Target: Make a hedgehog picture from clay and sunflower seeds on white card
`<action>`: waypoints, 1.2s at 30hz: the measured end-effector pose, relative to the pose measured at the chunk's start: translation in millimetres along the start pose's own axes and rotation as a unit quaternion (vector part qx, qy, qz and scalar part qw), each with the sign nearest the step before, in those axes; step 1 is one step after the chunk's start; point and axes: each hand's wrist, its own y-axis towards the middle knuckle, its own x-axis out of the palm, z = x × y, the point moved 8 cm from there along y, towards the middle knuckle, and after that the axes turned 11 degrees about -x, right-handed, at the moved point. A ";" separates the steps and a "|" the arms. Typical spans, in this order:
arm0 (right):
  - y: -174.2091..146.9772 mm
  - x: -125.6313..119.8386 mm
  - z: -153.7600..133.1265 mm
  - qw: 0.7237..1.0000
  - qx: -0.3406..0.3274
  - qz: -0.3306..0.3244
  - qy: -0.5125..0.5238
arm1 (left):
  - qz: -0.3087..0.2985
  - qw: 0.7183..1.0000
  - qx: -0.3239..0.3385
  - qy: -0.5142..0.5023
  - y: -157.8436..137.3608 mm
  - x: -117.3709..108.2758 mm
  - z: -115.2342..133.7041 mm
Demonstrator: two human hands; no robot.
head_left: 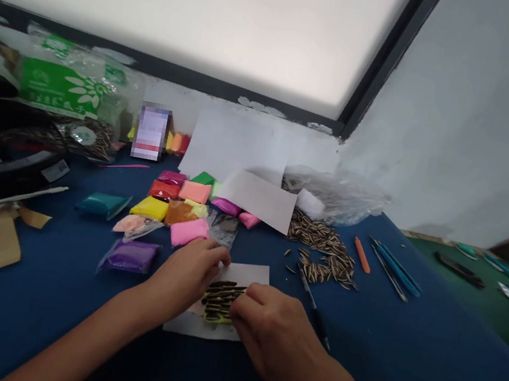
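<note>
On the table in front of me lies a small white paper sheet [252,274]. Dark striped sunflower seeds [222,296] sit on it in close rows, on a patch of yellow clay [214,319]. My left hand [191,271] rests over the sheet's left side, fingers loosely bent and thumb apart from the index finger. At the right edge of the seed rows, my right hand [273,322] is closed with its fingertips pinched together. Whatever is between those fingertips is hidden. A pen [315,306] lies just beyond the right hand.
Loose sunflower seeds [328,259] spread at the back right, near an orange stick [362,255] and blue tweezers [396,268]. Colourful clay packets [150,206] lie behind my left hand, with a purple packet [129,256] nearest. A green-printed seed bag [70,89] stands back left.
</note>
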 end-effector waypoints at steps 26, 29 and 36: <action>5.2 15.0 -8.5 0.999 -0.014 0.009 -0.044 | 0.004 1.000 -0.007 -0.005 0.2 0.8 -0.7; 5.1 16.6 -9.8 0.998 -0.016 0.006 -0.061 | 0.006 1.000 -0.004 -0.005 -0.1 0.5 0.0; -3.3 -6.4 -1.0 0.997 0.021 0.019 -0.073 | 0.001 1.000 -0.014 0.002 -0.8 -1.4 1.4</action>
